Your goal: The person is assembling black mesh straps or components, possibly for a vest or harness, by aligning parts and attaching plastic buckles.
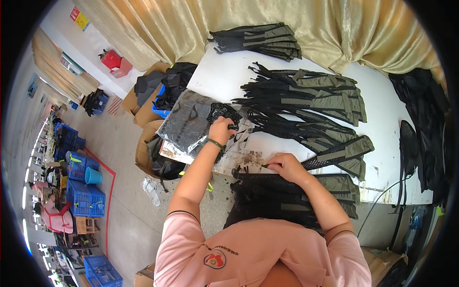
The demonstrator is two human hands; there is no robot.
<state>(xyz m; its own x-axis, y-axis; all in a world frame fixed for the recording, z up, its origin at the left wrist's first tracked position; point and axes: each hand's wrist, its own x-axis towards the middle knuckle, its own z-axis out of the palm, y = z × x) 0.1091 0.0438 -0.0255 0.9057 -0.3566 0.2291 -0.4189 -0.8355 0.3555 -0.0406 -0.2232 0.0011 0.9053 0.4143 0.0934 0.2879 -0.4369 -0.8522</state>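
Observation:
My left hand (221,131) is at a heap of small black plastic pieces (224,113), its fingers curled onto some of them. The heap rests on a clear plastic bag (184,122) of dark contents at the table's left side. Nearer me, my right hand (285,166) pinches the thin end of a black strap (266,166). Just below that hand, black mesh and olive fabric strips (296,184) lie over the table's near edge and against my front. What exactly sits between my left fingers is partly hidden.
More black and olive strips (330,95) lie fanned on the white table (217,71), with another stack (258,40) at the back. Black fabric (420,119) hangs at the right. Cardboard boxes (146,141) and a blue crate (160,103) stand left of the table. Gold curtains (296,19) hang behind.

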